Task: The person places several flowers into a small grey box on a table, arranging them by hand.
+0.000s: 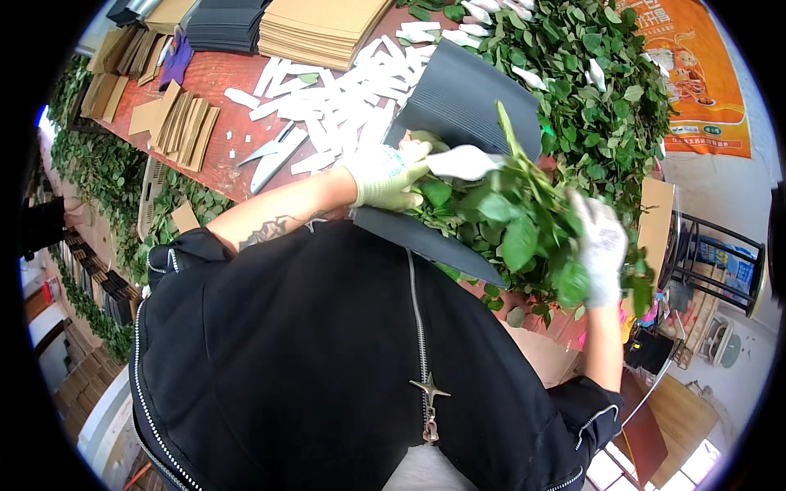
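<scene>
My left hand [385, 176], in a pale knitted glove, is curled with thumb and fingers around the tip of a white-sleeved flower bud [467, 163]. The bud's leafy stems [524, 213] stretch right. My right hand [602, 237], in a whitish glove and slightly blurred, closes on the leafy stems; its fingertips are partly hidden by leaves. Behind the bud, a dark corrugated sheet [471, 94] stands tilted and bent. A smooth dark flap [430, 245] lies nearer my body, beneath my left wrist; whether it joins the sheet is hidden.
White sleeves [327, 106] lie scattered on the red table [221, 176] beside scissors [278, 155]. Stacks of brown cardboard [319, 29] and dark sheets [225, 29] stand at the back. A leafy pile [565, 82] with white-sleeved buds covers the back right. A black metal stool [712, 262] stands right.
</scene>
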`<state>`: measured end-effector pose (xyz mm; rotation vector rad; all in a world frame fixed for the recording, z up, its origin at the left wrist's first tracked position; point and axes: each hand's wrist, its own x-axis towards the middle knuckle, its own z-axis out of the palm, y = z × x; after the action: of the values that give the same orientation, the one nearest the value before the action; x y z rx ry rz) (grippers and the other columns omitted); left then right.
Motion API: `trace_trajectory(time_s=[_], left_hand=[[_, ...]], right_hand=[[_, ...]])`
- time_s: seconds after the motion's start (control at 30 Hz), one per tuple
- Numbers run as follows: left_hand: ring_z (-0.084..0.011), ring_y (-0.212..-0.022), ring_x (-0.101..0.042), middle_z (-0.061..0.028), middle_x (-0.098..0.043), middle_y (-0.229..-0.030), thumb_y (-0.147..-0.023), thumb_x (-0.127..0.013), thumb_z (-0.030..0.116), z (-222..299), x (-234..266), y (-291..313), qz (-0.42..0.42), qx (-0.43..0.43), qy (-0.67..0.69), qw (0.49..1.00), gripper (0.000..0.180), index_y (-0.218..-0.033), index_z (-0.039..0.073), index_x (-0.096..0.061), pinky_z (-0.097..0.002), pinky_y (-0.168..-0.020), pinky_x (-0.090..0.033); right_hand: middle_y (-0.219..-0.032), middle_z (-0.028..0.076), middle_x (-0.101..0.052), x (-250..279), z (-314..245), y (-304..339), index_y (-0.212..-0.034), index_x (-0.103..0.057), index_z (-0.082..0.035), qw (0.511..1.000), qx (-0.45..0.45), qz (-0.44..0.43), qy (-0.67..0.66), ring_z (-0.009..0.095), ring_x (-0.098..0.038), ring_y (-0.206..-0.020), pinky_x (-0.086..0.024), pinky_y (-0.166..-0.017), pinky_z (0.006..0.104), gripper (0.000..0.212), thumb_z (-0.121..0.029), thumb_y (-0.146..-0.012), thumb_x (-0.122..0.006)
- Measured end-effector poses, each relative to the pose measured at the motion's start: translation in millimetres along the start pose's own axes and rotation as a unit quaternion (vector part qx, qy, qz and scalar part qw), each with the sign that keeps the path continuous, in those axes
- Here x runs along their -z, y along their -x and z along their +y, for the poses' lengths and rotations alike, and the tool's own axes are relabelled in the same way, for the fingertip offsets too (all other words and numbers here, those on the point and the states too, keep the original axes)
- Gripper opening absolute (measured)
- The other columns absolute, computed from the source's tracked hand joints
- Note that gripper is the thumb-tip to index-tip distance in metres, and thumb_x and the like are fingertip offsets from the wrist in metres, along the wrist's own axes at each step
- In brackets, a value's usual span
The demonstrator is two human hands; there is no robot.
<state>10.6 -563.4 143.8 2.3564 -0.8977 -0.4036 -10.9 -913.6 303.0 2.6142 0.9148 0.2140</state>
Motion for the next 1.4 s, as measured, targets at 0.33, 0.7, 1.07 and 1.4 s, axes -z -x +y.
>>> trace_trajectory(time_s=[0.33, 0.7, 1.07, 1.4], left_hand=[[-0.0339, -0.076, -0.069, -0.0158, -0.07, -0.097, -0.087, -0.059, 0.048, 12, 9, -5, -0.136, 0.051, -0.103, 0.984, 0.043, -0.103, 0.008, -0.064, -0.0483, -0.071, -0.053], [-0.0363, -0.079, -0.069, -0.0225, -0.069, -0.098, -0.089, -0.058, 0.05, 11, 11, -3, -0.144, 0.051, -0.092, 0.984, 0.052, -0.107, 0.002, -0.064, -0.0489, -0.075, -0.053], [-0.0431, -0.128, -0.051, -0.0288, -0.036, -0.152, -0.087, -0.063, 0.043, -14, -23, 0, 0.005, -0.023, -0.054, 0.998, 0.067, -0.132, -0.004, -0.049, -0.0464, -0.107, -0.042], [-0.0443, -0.137, -0.04, -0.0266, -0.034, -0.154, -0.079, -0.074, 0.045, -11, -10, -1, -0.018, -0.039, -0.028, 0.999, 0.072, -0.129, -0.002, -0.051, -0.0481, -0.111, -0.036]], right_hand=[[-0.113, 0.011, -0.063, -8, -67, -49, -0.127, -0.057, -0.01, 0.988, -0.068, -0.108, -0.087, 0.027, -0.066, -0.094, -0.055, -0.075, 0.0373, 0.047, -0.003, -0.08, -0.059], [-0.093, 0.013, -0.068, -34, -121, -137, -0.099, -0.059, -0.006, 0.971, 0.028, -0.127, -0.199, 0.032, -0.068, -0.087, -0.054, -0.073, 0.0415, 0.019, -0.01, -0.08, -0.057], [-0.105, 0.003, -0.068, 188, 191, 109, -0.12, -0.066, 0.002, 0.827, -0.434, 0.265, -0.24, 0.011, -0.061, -0.093, -0.05, -0.082, 0.0244, 0.03, 0.0, -0.089, -0.068], [-0.107, 0.013, -0.066, 235, 102, 47, -0.116, -0.062, -0.001, 0.887, -0.284, 0.343, -0.12, 0.021, -0.067, -0.091, -0.056, -0.081, 0.0355, 0.023, -0.007, -0.094, -0.059]])
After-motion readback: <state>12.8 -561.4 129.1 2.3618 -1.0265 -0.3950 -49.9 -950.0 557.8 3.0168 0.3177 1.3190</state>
